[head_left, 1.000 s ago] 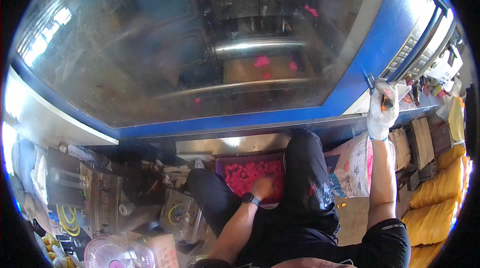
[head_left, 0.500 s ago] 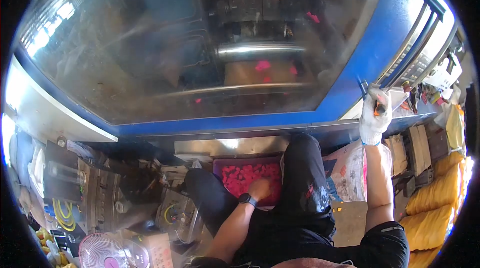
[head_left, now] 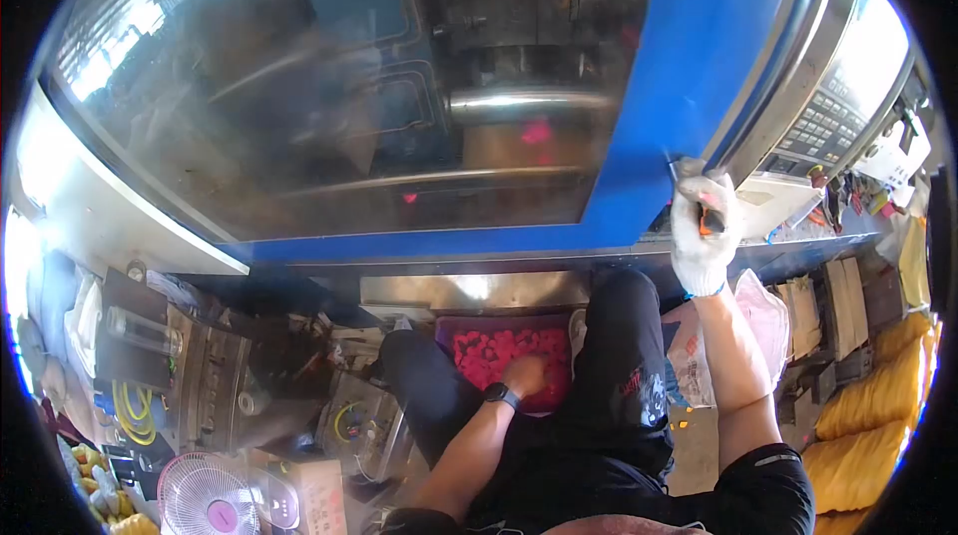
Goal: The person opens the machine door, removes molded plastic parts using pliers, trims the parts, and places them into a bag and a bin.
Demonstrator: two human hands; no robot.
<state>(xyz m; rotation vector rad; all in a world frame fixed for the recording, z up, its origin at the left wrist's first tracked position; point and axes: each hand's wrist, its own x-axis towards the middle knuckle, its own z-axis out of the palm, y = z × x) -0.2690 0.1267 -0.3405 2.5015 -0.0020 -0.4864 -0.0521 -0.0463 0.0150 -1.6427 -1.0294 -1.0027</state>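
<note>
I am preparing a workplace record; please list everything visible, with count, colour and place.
Windowed metal machine door: one, blue, ahead.
Button keypad: one, grey, upper right.
Small scraps: at least two, pink, behind door window.
Rectangular plastic tub: one, purple, low centre.
Small lumpy pieces: many, pink, in the tub.
Printed sack: one, mostly white, right of tub.
Soft bundles: several, yellow, lower right.
Round-caged fan: one, pink and white, lower left.
Cardboard box: one, brown, beside the fan.
Coiled tubing: uncounted, yellow, left.
Other clutter: uncountable, mixed, both sides.
Wristwatch: one, black, left wrist.
Handheld object: one, orange-black, right hand.
Left hand: one, bare, at the tub's pieces.
Right hand: one, white-gloved, at door edge.
Legs: two, dark-trousered, flanking tub.
</note>
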